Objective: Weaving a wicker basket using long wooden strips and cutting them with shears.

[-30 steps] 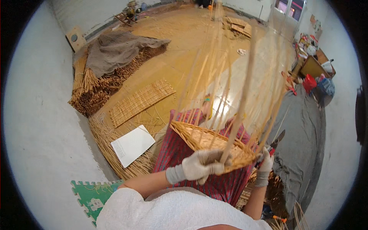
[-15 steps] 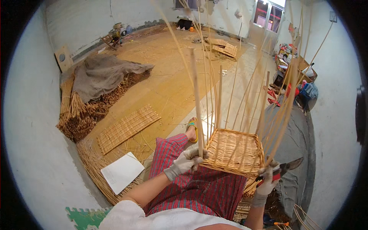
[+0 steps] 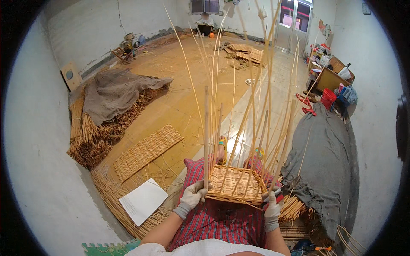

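Note:
A woven rectangular basket base [image 3: 232, 183], bristling with long upright rods [image 3: 194, 87] and thicker corner sticks, rests over my lap on red striped cloth [image 3: 218, 230]. My left hand [image 3: 192, 196] wears a pale glove and is closed on its near left corner, by a thick stick. At the right corner, my gloved right hand [image 3: 272, 207] grips red-handled shears [image 3: 279, 197], their dark blades sticking up to the right, partly hidden among the rods.
Covered cane bundles [image 3: 111, 98], a flat woven panel [image 3: 147, 151] and white board [image 3: 143, 200] lie left. Grey cloth [image 3: 320, 170] covers material right; clutter with a red bucket [image 3: 328, 99] lines that wall. A person [image 3: 205, 25] sits by the far wall.
The basket has swung from tilted and slanting to squarer before me, then moved left and lower, closer to my lap. Both hands moved with it, and its rods sway less.

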Demonstrator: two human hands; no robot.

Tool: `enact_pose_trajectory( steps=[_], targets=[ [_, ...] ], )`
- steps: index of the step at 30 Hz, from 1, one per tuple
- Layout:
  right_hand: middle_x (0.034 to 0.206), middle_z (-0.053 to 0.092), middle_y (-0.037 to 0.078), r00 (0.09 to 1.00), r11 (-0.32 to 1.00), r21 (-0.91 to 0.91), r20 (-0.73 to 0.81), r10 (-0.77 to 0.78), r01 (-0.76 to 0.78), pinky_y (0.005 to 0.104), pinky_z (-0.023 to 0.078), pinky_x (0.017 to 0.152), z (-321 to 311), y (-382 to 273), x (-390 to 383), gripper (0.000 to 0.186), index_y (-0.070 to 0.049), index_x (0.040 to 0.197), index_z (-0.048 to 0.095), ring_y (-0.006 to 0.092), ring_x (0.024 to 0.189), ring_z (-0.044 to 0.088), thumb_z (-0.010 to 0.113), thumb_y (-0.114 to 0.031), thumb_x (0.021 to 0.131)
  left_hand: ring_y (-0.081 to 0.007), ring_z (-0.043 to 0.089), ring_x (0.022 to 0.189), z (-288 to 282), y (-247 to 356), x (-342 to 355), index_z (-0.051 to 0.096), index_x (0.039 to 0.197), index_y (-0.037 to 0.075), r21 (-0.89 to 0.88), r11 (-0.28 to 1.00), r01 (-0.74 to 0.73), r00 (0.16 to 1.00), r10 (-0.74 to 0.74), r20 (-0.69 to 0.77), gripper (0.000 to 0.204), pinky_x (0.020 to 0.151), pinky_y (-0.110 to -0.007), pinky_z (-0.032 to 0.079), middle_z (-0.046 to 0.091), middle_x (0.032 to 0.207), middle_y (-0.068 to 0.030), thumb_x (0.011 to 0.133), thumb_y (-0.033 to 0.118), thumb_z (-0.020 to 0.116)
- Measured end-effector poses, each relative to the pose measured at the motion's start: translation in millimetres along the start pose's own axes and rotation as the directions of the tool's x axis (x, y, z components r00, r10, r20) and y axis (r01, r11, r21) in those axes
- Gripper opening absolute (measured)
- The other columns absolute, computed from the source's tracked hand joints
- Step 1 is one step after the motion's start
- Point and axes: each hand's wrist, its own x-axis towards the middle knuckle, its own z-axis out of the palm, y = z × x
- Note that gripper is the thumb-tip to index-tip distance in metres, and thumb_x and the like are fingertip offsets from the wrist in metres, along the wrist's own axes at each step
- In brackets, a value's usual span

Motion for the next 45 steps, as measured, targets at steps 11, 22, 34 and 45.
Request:
enact_pose_trajectory(
  steps=[11, 22, 34, 45],
  targets=[
    [0.105, 0.065, 0.024, 0.806, 0.546, -0.836, 0.357, 0.471, 0.051, 0.0402, 0.050, 0.087, -33.0, -73.5, -52.7, 0.053, -0.001, 0.119, 0.055, 0.0348, 0.103, 0.064, 0.070, -0.033, 0.079, -0.0275, 0.058, 0.107, 77.0, 28.7, -34.3, 0.056, 0.131, 0.019, 0.835, 0.096, -0.542, 0.658, 0.666, 0.351, 0.046, 0.099, -0.046, 0.041, 0.061, 0.118, -0.0091, 0.085, 0.011, 0.057],
    [0.094, 0.056, 0.011, 0.922, 0.187, -0.910, 0.384, 0.049, 0.369, 0.0421, 0.046, 0.077, -48.0, -81.5, -27.7, 0.064, -0.008, 0.120, 0.055, 0.0323, 0.090, 0.057, 0.078, -0.012, 0.060, -0.0163, 0.043, 0.067, 116.3, 30.8, -49.3, 0.047, 0.081, 0.023, 0.108, -0.623, -0.775, 0.253, -0.148, 0.956, 0.005, 0.101, -0.034, 0.037, 0.038, 0.068, -0.0007, 0.084, 0.026, 0.050],
    [0.098, 0.055, 0.007, 0.812, 0.149, -0.798, 0.574, -0.107, 0.583, 0.0467, 0.043, 0.085, -11.3, -44.6, -32.8, 0.083, -0.016, 0.135, 0.050, 0.0290, 0.094, 0.056, 0.083, -0.024, 0.059, -0.0156, 0.057, 0.088, 123.5, 40.3, -70.0, 0.059, 0.098, 0.016, 0.275, 0.223, -0.935, 0.342, 0.366, 0.865, 0.028, 0.107, -0.039, 0.043, 0.055, 0.086, 0.0010, 0.071, 0.012, 0.058],
    [0.102, 0.058, 0.007, 0.799, 0.171, -0.781, 0.581, -0.154, 0.601, 0.0454, 0.044, 0.081, -2.3, -35.8, -37.9, 0.065, -0.017, 0.133, 0.051, 0.0285, 0.095, 0.057, 0.071, -0.019, 0.071, -0.0187, 0.060, 0.094, 132.5, 50.4, -65.5, 0.061, 0.097, 0.014, 0.296, 0.221, -0.929, 0.358, 0.333, 0.873, 0.025, 0.106, -0.039, 0.045, 0.059, 0.090, -0.0008, 0.072, 0.017, 0.058]
  ],
)
